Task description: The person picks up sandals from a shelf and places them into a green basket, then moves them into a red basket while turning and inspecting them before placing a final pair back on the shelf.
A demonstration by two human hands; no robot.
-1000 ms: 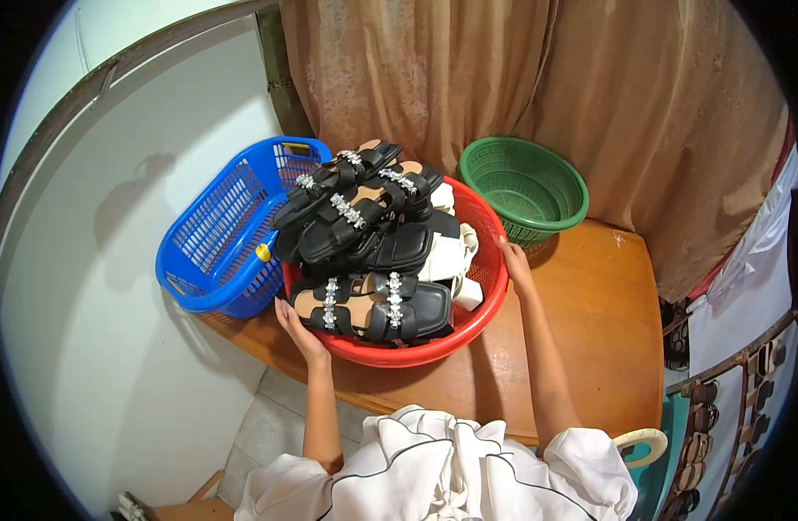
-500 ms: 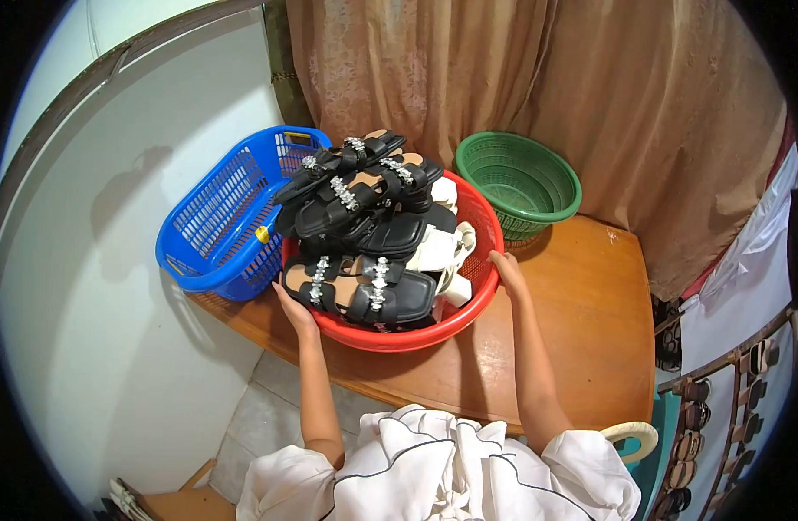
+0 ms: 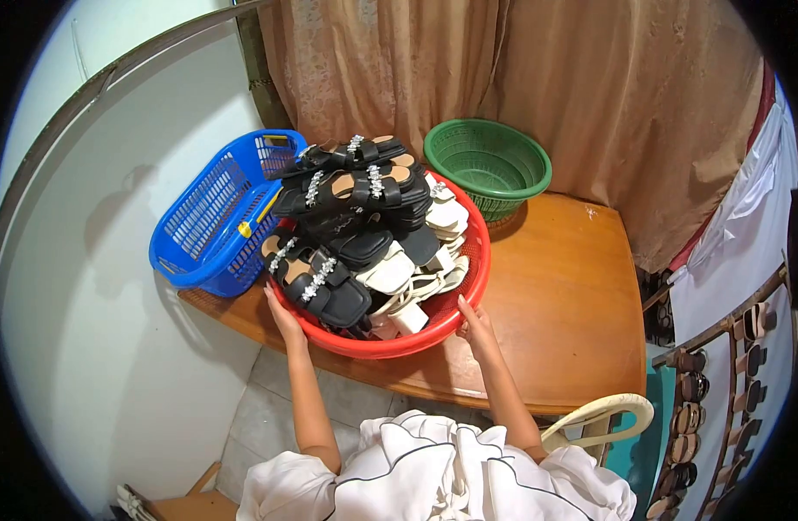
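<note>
A round red basket (image 3: 390, 349) sits on the wooden table, heaped with shoes. Black sandals (image 3: 360, 187) with jewelled straps are stacked high at its back and left. White shoes (image 3: 388, 271) lie on the right side of the heap. My left hand (image 3: 286, 319) grips the basket's left front rim, close beside a black sandal (image 3: 329, 291). On the right front rim rests my right hand (image 3: 477, 326), its thumb up over the edge and its other fingers partly hidden by the basket.
A blue basket (image 3: 212, 280) stands at the table's left end, against the white wall. Green baskets (image 3: 490, 161) are behind, near the brown curtain (image 3: 624, 104). A cream chair back (image 3: 629, 404) is at the right front. Shoe racks (image 3: 720, 373) stand farther right.
The red basket has turned clockwise with both hands on its rim, the front black sandal swinging left and more white shoes showing. My right hand has come nearer the front.
</note>
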